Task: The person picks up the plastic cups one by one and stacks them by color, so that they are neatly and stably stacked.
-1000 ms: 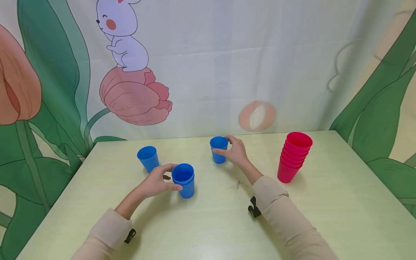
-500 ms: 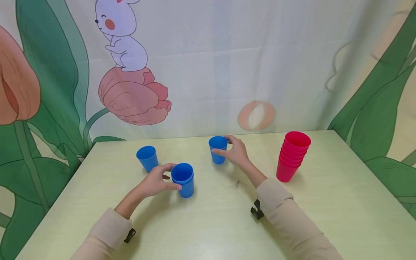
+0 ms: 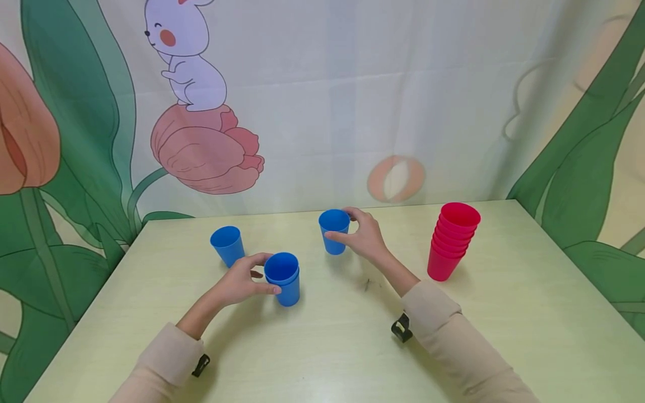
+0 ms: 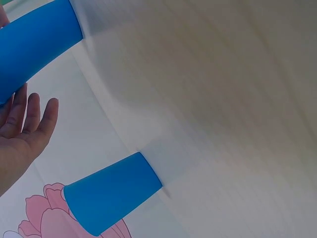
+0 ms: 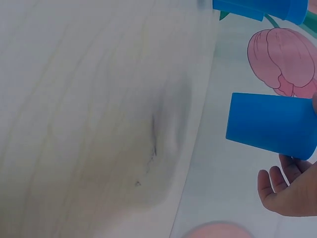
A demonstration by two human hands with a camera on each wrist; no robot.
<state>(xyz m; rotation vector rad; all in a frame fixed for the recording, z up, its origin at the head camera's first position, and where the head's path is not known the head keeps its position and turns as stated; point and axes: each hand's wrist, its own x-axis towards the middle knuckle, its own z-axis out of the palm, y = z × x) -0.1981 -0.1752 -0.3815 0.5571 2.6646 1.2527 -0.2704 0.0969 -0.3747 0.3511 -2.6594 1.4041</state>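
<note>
My left hand (image 3: 243, 284) grips a stack of two nested blue cups (image 3: 288, 292) near the middle of the table, thumb and forefinger around its upper part. In the left wrist view, this hand (image 4: 27, 131) has its other fingers spread loosely beside the blue stack (image 4: 37, 47). Farther back, my right hand (image 3: 366, 238) holds a single upright blue cup (image 3: 333, 245) between thumb and fingers. That cup (image 5: 270, 124) shows its side in the right wrist view, its base close over the table. Another blue cup (image 3: 227, 245) stands behind my left hand, partly hidden by it.
A tall stack of red cups (image 3: 445, 260) stands to the right of my right hand, leaning slightly in view. Behind the pale table (image 3: 322, 358) hangs a printed curtain (image 3: 302, 112) with a rabbit and flowers. Dark marks (image 3: 370, 284) show on the tabletop.
My right hand has shifted the single blue cup slightly left and toward me. My left hand and its stack stay in place; the whole view has drifted a little.
</note>
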